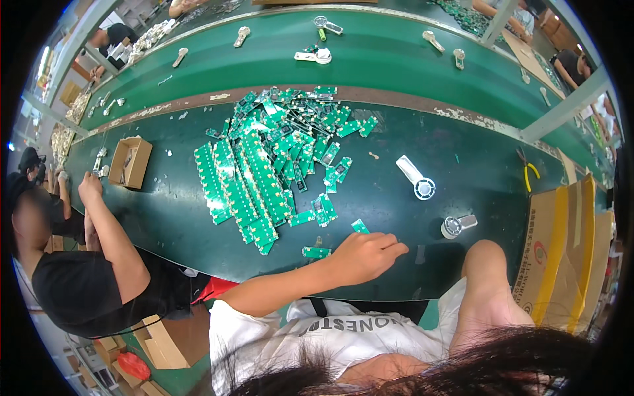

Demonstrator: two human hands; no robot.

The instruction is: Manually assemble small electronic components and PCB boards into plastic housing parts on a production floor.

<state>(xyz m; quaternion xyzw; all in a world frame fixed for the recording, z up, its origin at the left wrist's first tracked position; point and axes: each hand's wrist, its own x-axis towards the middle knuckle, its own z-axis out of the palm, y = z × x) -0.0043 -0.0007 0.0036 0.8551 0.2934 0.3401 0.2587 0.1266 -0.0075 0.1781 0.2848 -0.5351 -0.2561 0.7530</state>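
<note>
My left hand (370, 257) is above the near part of the table (489, 165), fingers curled inward; whether they pinch something, I cannot tell. One green board (360, 226) lies just beyond; the board pile (257, 178) is farther left, probably for easy reach. My right hand is out of view.

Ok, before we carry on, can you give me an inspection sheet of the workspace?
Surface: dark green bench, small bits scattered on it.
Job's things: heaped green circuit boards; a loose board next to the left hand; two round-headed devices, one white, one greyish.
Clutter: yellow-handled pliers; small open cardboard box.
Hands: left over the near edge, fingers curled, grip unclear; right not visible.
Cables: nothing seen on the bench.
Surroundings: co-worker at left; green belt beyond, carrying white parts; large carton at right.
</note>
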